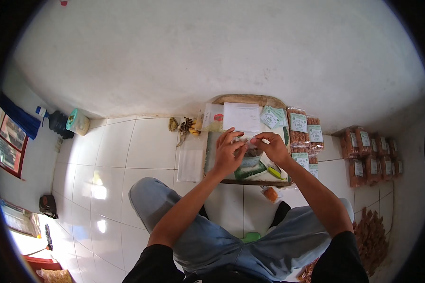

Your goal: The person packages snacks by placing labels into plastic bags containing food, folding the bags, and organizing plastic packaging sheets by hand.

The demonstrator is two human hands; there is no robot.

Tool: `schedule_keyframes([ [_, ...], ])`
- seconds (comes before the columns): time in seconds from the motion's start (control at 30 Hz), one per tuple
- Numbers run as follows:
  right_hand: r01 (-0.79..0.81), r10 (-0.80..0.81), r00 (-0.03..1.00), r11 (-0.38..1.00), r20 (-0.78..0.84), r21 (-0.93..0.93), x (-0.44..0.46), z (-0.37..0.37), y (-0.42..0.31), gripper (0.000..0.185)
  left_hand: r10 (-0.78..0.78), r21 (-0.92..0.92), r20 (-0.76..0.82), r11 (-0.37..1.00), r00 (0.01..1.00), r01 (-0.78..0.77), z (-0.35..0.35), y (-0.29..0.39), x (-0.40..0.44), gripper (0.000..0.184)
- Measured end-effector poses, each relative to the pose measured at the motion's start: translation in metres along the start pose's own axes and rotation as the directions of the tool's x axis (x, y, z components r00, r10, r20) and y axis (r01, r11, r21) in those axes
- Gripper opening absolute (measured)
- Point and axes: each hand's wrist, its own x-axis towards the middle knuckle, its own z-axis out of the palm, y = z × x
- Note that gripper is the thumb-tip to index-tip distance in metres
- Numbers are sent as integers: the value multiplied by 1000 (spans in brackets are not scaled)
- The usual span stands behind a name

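Both hands meet over a low wooden table (pixel 220 181). My left hand (pixel 228 152) pinches one side of a thin clear plastic bag (pixel 249 140), its other fingers bent above. My right hand (pixel 272 147) grips the opposite side between thumb and forefinger. What the bag contains is hard to make out. Under the hands lies a green and white printed sheet (pixel 251 170), with a yellow-green cutter (pixel 275 173) near the table's front right corner. White paper (pixel 242 115) and green-and-white labels (pixel 272 117) lie at the back of the table.
Labelled packs of brown food (pixel 299 122) stand right of the table, with several more packs (pixel 356 141) farther right. Clear plastic sheets (pixel 190 166) and bananas (pixel 189 126) lie at left. An orange packet (pixel 270 193) is in front. Loose brown pieces (pixel 370 240) are heaped at lower right.
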Motion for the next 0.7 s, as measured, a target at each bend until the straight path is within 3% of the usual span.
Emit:
schedule_keyframes([
  [0.13, -92, 92, 996, 996, -9, -17, 4, -1, 1, 14, -28, -31, -1, 999, 1000, 28, 3, 0, -1, 12],
  [0.23, -102, 107, 992, 992, -66, 78, 5, 0, 3, 15, -82, -55, 34, 995, 996, 84, 4, 2, -2, 13],
  [0.3, 41, -39, 994, 999, -100, 24, 6, 1, 4, 16, -114, -53, 51, 992, 992, 117, 5, 2, -2, 15],
  [0.33, 41, -38, 994, 999, -100, 24, 6, 1, 3, 16, -144, -63, 57, 987, 988, 147, 6, 0, -2, 16],
  [0.4, 123, -178, 976, 925, -123, -360, 4, 0, -1, 11, -175, -71, 63, 981, 983, 180, 7, 0, -2, 18],
  [0.43, 122, -177, 977, 926, -123, -358, 4, -1, -3, 11, -205, -82, 68, 974, 976, 210, 7, 0, -2, 18],
  [0.5, 431, -494, 861, 591, 117, -682, 3, -6, -6, 14, -232, -95, 77, 966, 970, 239, 7, -1, -2, 18],
  [0.63, 365, -387, 918, 746, 84, -557, 3, -6, -5, 17, -267, -160, 89, 947, 959, 279, 7, -6, -2, 16],
  [0.7, 3, -3, 1000, 981, 3, -195, 1, -4, -8, 19, -260, -155, 91, 950, 961, 272, 7, -5, -2, 16],
])
